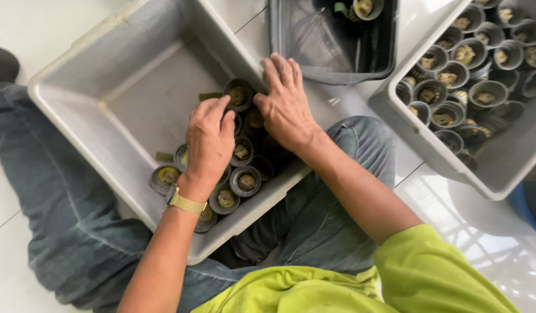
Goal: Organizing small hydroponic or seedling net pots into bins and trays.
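I am arranging small cups point(245, 181) in the grey tray point(77, 87); left hand point(209, 142) and right hand point(285, 104) press flat, fingers apart, gripping nothing; next, seat the row evenly.

Grey tub point(77, 81): matt, scuffed plastic. Dark bin point(291, 40): smooth, semi-gloss plastic. Rolled leaf cups point(244, 181): dull, fibrous leaf. Wristwatch band point(185, 203): gold-coloured metal mesh. Jeans point(59, 220): worn denim cloth. Floor tiles point(476, 232): glossy.

Both hands point(210, 142) point(285, 101) palm-down, fingers spread
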